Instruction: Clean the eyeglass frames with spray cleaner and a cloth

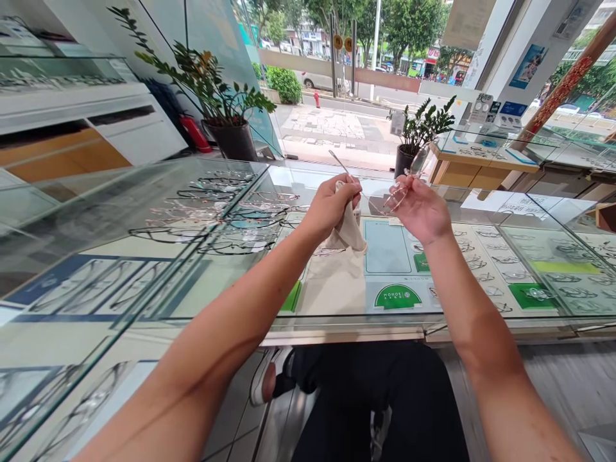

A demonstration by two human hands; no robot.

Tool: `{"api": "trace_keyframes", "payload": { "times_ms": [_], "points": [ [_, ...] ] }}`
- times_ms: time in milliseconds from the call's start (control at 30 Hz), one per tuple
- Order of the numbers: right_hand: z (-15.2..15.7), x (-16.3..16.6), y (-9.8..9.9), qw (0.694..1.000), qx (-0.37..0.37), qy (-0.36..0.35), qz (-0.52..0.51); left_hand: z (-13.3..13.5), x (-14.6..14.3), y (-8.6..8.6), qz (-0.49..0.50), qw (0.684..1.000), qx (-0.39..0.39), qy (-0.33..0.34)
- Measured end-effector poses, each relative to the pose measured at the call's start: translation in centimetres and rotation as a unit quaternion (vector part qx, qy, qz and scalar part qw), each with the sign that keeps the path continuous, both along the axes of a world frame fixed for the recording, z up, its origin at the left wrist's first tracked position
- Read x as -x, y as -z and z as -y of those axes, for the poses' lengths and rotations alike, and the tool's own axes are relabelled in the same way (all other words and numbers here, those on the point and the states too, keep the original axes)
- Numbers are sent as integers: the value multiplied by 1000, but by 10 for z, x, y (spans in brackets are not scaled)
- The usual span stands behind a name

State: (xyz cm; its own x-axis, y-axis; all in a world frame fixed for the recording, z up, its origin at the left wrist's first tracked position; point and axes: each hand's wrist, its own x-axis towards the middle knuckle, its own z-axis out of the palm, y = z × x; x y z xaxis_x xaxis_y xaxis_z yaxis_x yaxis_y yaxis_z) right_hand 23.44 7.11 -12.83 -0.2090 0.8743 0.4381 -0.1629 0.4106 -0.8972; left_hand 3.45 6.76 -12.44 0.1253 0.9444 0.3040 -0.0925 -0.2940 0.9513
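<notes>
Above the glass counter I hold a pair of thin-rimmed eyeglasses (pixel 419 162) between both hands. My left hand (pixel 330 204) is closed, pinching a beige cleaning cloth (pixel 350 232) together with one temple of the glasses. That temple's tip sticks up past the fingers, and the cloth hangs below them. My right hand (pixel 427 208) grips the frame with bent fingers, palm partly towards me. A clear lens stands up beyond its fingertips. Part of the frame is hidden by the fingers.
Several eyeglasses (pixel 235 221) lie in rows on the glass counter (pixel 332 321) to the left. More glasses and a green half-round sign (pixel 397 296) show inside the case. Potted plants (pixel 233 135) and a large window stand beyond. My legs (pixel 380 391) are below the counter.
</notes>
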Motion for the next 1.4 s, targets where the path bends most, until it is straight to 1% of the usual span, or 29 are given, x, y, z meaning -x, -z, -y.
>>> {"api": "trace_keyframes", "payload": {
  "times_ms": [67,100,133,200,333,400,433,500,533,600,633,700,733,767,800,833,900,967,1000,1033,1067,1133,1200,1233,1267,1300,1333,1367,1400],
  "points": [
    [-2,-5,-1,1000,-18,21,4,-1,0,1,3,1000,10,-10],
    [-4,-8,-2,999,-18,31,1,-1,1,1,-1,1000,13,-2],
    [-5,-11,-3,999,-14,41,-6,0,1,1,-10,1000,18,17],
    [-7,-17,-5,998,-5,51,-33,4,0,1,-31,996,32,76],
    [-10,-24,-9,992,1,5,-126,15,-5,2,-103,971,54,208],
    [-10,-24,-9,986,13,-15,-164,18,-8,4,-128,962,28,241],
    [-9,-23,-9,984,21,-19,-176,17,-9,5,-124,963,3,240],
    [-9,-21,-8,983,35,-17,-181,14,-8,8,-87,975,-58,198],
    [-9,-20,-8,983,39,-15,-177,11,-6,10,-64,981,-88,160],
    [-10,-19,-6,986,39,-13,-164,4,-2,13,-25,990,-128,59],
    [-11,-18,-6,986,37,-15,-160,1,0,14,-17,991,-129,6],
    [-12,-19,-5,987,33,-18,-159,-5,2,16,-26,992,-94,-82],
    [-12,-19,-5,987,35,-17,-158,-8,2,16,-34,991,-67,-107],
    [-12,-19,-4,987,38,-13,-157,-10,2,16,-38,992,-42,-117],
    [-12,-19,-4,987,43,-8,-154,-11,2,15,-34,993,-24,-110],
    [-12,-20,-4,987,48,-1,-150,-13,2,13,-22,996,-11,-91],
    [-12,-21,-5,988,55,6,-145,-15,6,10,13,1000,13,-25],
    [-11,-21,-5,988,52,0,-147,-18,18,9,22,997,49,60],
    [-11,-22,-5,988,48,-10,-150,-19,26,10,7,991,74,109],
    [-10,-22,-5,987,43,-21,-154,-20,35,11,-19,981,100,162],
    [-10,-22,-4,986,38,-33,-159,-22,43,13,-57,964,133,221],
    [-10,-22,-3,985,31,-55,-163,-25,57,18,-138,918,190,318],
    [-10,-23,-3,984,29,-69,-163,-26,62,21,-185,875,218,391],
    [-10,-23,-2,983,30,-73,-164,-27,61,22,-187,867,215,409],
    [-10,-23,-2,982,32,-78,-167,-27,58,21,-171,875,201,405],
    [-10,-23,-2,981,34,-82,-174,-28,54,20,-138,900,174,375],
    [-10,-23,-2,979,36,-87,-183,-29,49,18,-94,934,137,316],
    [-10,-23,-2,976,37,-91,-192,-29,44,16,-49,967,93,231],
    [-10,-23,-2,975,38,-94,-200,-30,38,14,-15,990,47,130]
  ]
}}
